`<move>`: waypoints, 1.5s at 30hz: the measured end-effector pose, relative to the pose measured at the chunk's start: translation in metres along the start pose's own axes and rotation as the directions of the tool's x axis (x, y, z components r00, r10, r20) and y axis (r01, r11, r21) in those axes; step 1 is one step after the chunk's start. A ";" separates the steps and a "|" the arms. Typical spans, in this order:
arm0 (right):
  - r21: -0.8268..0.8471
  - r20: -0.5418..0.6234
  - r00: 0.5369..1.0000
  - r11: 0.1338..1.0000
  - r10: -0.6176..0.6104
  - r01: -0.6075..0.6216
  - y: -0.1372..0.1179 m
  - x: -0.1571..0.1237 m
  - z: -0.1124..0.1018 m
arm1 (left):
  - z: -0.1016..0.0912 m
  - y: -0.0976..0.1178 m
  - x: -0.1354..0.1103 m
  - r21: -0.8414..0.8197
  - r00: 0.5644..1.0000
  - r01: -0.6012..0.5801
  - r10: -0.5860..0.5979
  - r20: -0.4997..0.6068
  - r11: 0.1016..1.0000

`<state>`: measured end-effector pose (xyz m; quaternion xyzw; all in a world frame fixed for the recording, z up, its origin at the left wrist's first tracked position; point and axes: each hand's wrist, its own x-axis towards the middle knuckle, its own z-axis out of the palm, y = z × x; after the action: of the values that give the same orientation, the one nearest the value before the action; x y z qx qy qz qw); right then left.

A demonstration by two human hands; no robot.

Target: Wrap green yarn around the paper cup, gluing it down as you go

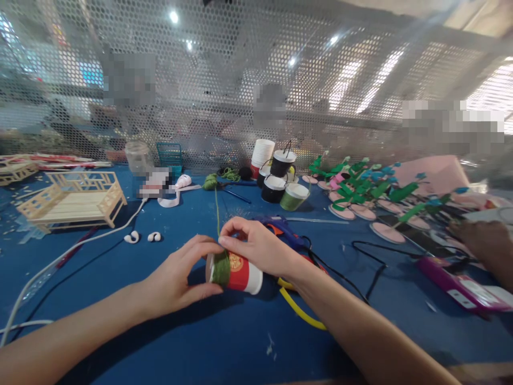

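Observation:
A red and white paper cup [240, 272] lies sideways above the blue table, its bottom part wound with green yarn [220, 267]. My left hand [180, 280] grips the cup's base end with thumb and fingers. My right hand [256, 246] pinches the green yarn strand [217, 214] at the top of the cup. The strand runs back to a green yarn ball [210, 182] farther up the table.
A blue glue gun [280, 227] with black and yellow cords lies just behind the cup. Stacked cups and yarn-wrapped cups [276, 179] stand at the back, a wooden miniature bench [74, 200] at left, paper flowers [360, 192] at right. Another person's hand [487, 243] rests at the right edge.

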<state>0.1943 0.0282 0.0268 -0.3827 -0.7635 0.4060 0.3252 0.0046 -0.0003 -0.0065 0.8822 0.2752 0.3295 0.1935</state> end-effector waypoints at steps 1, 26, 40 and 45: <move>0.020 0.004 1.000 1.000 0.009 -0.009 0.000 0.000 0.000 | 0.000 0.000 0.000 0.004 1.000 -0.009 0.009 0.003 1.000; -0.541 -0.310 0.868 0.679 0.388 -0.496 0.067 -0.012 -0.088 | -0.007 -0.008 -0.002 0.194 0.999 0.047 -0.042 -0.030 0.980; 0.063 -0.244 0.825 0.857 0.510 -0.511 0.060 -0.030 -0.069 | -0.010 -0.014 -0.003 0.169 0.997 0.067 -0.060 -0.046 0.983; 0.325 -0.228 0.825 0.839 0.517 -0.436 0.042 -0.036 -0.059 | -0.007 -0.018 -0.006 0.128 0.996 0.080 -0.075 -0.042 0.989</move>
<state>0.2732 0.0360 0.0104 -0.5751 -0.5228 0.5062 0.3739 -0.0107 0.0115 -0.0138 0.8752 0.3339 0.3195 0.1433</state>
